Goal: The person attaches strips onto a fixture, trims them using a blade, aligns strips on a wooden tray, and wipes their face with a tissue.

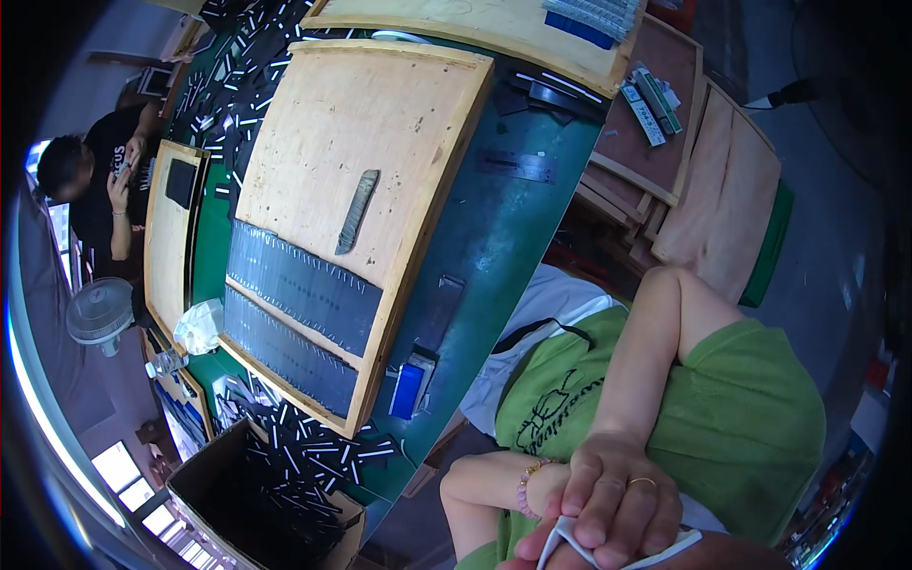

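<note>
Close to the lower edge, my two hands meet in front of my green shirt. My right hand, with a ring on one finger, lies on top, its fingers bent and pressed together over a thin, folded white piece. What the white piece is made of I cannot tell. My left hand comes in beneath, behind a pink bead bracelet. The right hand and the white piece hide most of its fingers.
On the green table a wooden tray holds rows of dark thin pieces and a wrapped bar. Beside it are a metal ruler, a blue block and a cardboard box. Another person works across the table.
</note>
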Tool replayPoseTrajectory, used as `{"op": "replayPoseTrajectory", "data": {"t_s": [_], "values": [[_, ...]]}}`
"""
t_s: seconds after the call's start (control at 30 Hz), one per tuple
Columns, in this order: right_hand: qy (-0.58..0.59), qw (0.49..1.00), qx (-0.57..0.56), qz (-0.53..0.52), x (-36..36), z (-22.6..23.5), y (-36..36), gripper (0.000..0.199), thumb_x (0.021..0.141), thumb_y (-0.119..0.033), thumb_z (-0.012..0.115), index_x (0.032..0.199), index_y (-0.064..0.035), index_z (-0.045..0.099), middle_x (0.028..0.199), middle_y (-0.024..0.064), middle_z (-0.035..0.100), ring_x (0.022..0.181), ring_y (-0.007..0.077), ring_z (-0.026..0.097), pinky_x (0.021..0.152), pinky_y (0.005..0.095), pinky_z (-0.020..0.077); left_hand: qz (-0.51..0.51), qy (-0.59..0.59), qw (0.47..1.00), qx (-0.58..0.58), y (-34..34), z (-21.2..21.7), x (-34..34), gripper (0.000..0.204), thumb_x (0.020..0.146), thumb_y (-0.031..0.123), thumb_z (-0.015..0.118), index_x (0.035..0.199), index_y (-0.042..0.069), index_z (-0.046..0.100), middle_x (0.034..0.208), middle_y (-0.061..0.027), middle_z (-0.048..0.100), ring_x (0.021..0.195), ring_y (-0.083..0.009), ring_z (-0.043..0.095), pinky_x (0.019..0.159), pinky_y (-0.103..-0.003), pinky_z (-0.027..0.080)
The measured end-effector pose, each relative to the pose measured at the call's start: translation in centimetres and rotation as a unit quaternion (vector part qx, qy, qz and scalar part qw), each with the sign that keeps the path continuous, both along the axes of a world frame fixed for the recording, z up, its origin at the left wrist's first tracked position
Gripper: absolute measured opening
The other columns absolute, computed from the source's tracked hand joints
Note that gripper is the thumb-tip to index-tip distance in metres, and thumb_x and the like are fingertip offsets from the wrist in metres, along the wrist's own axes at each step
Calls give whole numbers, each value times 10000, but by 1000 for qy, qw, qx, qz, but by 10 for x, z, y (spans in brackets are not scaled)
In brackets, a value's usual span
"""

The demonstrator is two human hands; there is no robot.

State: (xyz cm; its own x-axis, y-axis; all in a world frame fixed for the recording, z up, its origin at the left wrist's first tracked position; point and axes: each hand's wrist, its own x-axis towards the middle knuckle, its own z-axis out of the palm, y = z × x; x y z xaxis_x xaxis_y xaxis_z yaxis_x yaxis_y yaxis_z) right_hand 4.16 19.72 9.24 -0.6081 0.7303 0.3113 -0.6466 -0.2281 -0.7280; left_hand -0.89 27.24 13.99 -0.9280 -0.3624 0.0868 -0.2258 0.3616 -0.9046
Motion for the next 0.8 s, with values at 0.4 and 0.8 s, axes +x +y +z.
{"op": "replayPoseTrajectory", "data": {"t_s": [0.4,0.8], "values": [[92,980,177,22,-4,-31,18,764,671,-242,858,1171,8,339,1106,44,553,1234,222,516,1066,323,396,-16,43,989,-139,-2,-11,5,698,809,360,717,1341,32,408,1280,-225,532,1146,-352,541,951,-434,436],[159,979,96,-88,-44,-16,11,765,634,-162,874,1177,18,366,1219,86,544,1266,211,489,1074,267,384,-32,120,963,-240,-6,-16,-9,728,807,369,719,1364,35,389,1296,-223,524,1160,-351,533,957,-429,433]]}}
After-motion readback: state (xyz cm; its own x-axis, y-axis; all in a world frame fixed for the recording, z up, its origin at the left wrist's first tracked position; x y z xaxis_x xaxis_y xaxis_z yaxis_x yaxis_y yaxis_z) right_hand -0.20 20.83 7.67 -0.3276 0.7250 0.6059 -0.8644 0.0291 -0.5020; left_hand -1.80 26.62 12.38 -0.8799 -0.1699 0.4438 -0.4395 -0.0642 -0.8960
